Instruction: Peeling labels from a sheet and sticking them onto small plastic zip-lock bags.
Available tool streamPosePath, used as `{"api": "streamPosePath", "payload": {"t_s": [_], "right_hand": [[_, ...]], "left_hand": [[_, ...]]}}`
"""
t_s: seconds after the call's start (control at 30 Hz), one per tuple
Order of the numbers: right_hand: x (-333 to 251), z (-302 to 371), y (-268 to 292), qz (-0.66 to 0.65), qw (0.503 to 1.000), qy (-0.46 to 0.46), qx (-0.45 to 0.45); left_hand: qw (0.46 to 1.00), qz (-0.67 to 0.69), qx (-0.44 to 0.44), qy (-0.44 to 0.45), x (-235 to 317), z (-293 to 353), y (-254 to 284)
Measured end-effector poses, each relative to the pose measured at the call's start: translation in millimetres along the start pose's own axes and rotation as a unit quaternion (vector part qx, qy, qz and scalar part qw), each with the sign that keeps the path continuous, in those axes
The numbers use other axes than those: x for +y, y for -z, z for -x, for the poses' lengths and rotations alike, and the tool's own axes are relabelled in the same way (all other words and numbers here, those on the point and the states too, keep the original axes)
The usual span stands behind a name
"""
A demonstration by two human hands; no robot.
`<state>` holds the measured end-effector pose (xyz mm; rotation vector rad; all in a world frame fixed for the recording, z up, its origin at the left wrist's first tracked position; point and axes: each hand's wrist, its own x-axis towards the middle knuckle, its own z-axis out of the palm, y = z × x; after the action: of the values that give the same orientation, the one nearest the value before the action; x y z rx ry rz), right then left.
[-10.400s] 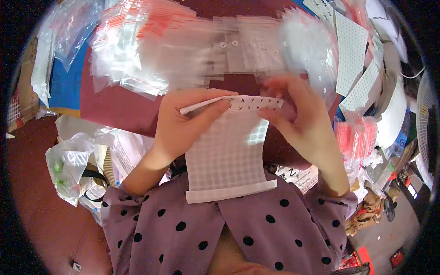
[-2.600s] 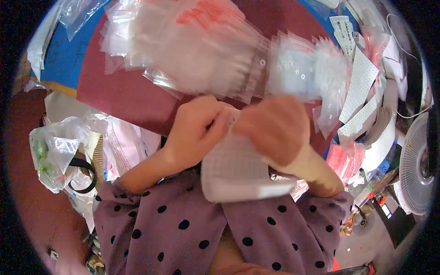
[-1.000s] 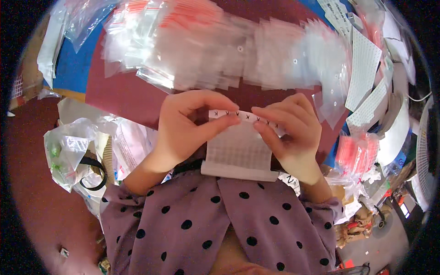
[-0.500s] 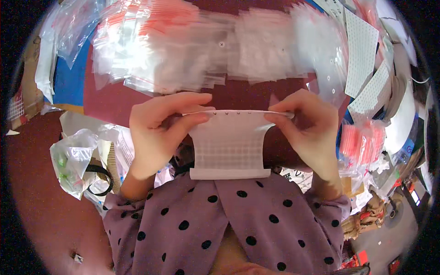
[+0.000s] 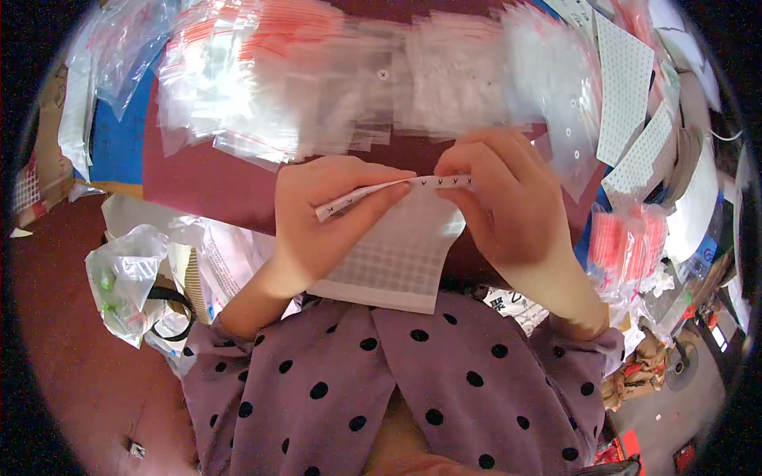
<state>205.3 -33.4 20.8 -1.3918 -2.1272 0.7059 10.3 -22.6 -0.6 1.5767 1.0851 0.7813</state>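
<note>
A white sheet of small stickers (image 5: 393, 246) hangs down in front of me, with a faint grid on it and its top edge folded over into a strip with small dark marks. My left hand (image 5: 321, 218) grips the folded edge between thumb and fingers, and the strip's left end sticks out over the palm side. At the strip's right end, the thumb and fingers of my right hand (image 5: 512, 202) close in a pinch by the marks. Whether a single sticker sits between those fingertips cannot be made out. The sheet's lower edge hangs tilted close to my polka-dot top.
Clear zip bags (image 5: 262, 87) with red strips lie overlapped across the dark red table, some bearing a round sticker. More dotted sheets (image 5: 627, 87) are piled at the right, near a bundle of red-striped bags (image 5: 627, 242). A plastic bag (image 5: 127, 270) stands at the left.
My hands have come closer together, the right one moving left. The sheet, stretched level between them before, is now tilted, and more of its marked strip faces me.
</note>
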Motion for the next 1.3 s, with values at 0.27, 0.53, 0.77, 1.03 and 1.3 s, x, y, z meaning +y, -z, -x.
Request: {"api": "streamPosePath", "payload": {"t_s": [0.27, 0.53, 0.77, 1.03, 1.3], "right_hand": [[0.3, -0.7, -6.4, 0.015, 0.998, 0.036, 0.048], [3.3, 0.8, -15.4, 0.092, 0.981, 0.153, 0.072], [-4.8, -3.1, -14.2, 0.162, 0.963, 0.213, 0.038], [16.1, -21.9, 0.6, -0.487, 0.86, -0.092, -0.123], [33.6, -108.5, -34.7, -0.257, 0.95, -0.022, -0.176]], "left_hand": [[0.999, 0.019, 0.024, 0.042, 4.0, 1.2, -0.8], [0.986, 0.081, 0.061, 0.136, 4.5, 2.5, 0.5], [0.951, 0.218, 0.039, 0.216, -10.1, 5.5, 8.7], [0.964, 0.181, -0.001, 0.193, -24.3, 16.3, 34.3], [0.908, -0.385, -0.027, -0.166, -50.0, -0.1, 16.8]]}}
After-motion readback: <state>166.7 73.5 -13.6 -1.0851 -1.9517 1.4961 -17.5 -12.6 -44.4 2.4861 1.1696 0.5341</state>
